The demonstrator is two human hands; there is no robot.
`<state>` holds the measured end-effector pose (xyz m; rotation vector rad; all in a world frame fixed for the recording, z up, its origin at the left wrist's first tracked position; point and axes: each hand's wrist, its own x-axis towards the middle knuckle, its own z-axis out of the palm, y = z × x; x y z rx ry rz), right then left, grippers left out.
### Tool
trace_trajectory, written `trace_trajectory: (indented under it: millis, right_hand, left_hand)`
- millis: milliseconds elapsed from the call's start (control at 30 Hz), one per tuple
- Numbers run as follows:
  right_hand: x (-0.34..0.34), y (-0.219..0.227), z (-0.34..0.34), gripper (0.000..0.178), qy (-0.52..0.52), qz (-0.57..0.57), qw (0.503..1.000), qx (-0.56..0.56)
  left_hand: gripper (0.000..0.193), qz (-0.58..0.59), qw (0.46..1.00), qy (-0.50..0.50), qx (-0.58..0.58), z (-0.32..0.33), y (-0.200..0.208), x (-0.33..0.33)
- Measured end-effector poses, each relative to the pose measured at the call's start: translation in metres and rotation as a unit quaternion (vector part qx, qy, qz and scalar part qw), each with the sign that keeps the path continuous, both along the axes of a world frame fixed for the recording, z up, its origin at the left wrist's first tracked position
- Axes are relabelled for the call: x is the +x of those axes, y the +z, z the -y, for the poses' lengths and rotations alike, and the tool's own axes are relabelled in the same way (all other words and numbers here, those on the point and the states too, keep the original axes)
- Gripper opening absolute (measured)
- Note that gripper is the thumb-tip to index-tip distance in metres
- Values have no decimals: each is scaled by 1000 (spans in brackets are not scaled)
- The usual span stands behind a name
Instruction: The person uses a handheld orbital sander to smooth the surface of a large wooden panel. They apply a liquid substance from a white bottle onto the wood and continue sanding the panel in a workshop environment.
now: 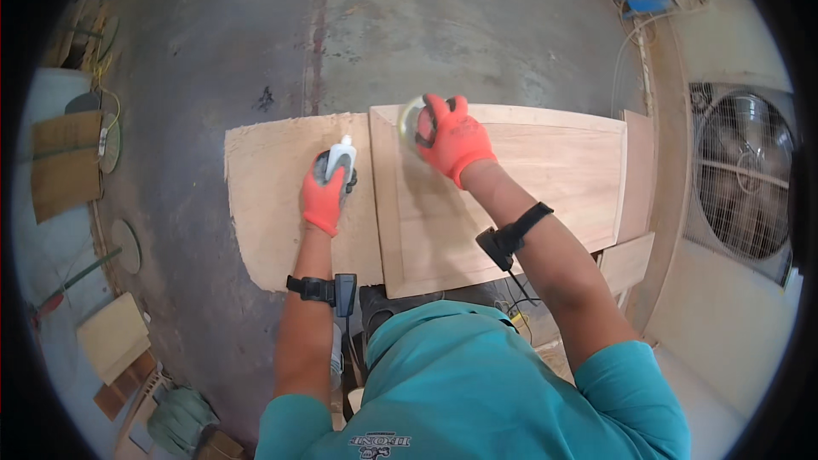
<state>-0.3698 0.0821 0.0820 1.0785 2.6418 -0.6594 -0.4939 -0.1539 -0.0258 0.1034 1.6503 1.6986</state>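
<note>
My left hand [324,200], in a coral work glove with a grey palm, is closed around a small white squeeze bottle [342,153]. The bottle's narrow nozzle points away from me, above a rough-edged thin plywood sheet [268,196]. In a matching glove, my right hand [457,138] grips what looks like a roll of clear tape [407,126] at its near-side rim. That roll is over the far left corner of a framed wooden panel [520,204]. The panel's left edge meets the plywood sheet. Dark straps with small boxes sit on both forearms.
A caged fan [745,175] is set in the wall at the right. Wooden boards [626,266] lie beside the panel's right end. Far right is a blue object [649,2] with cables. Brown cardboard [66,153] and a pale board [112,339] are at the left.
</note>
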Motion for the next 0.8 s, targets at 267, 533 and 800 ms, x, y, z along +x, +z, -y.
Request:
trace_trajectory:
  millis: [267, 533, 800]
  right_hand:
    - [57, 1, -57, 76, -113, 35, 993, 25]
    - [107, -7, -107, 79, -166, 20, 985, 40]
    - [192, -19, -182, 85, -229, 12, 971, 61]
  left_hand:
    - [29, 4, 1000, 7, -11, -15, 13, 13]
    - [26, 51, 998, -17, 17, -51, 48, 58]
    - [29, 45, 997, 56, 42, -79, 31, 101]
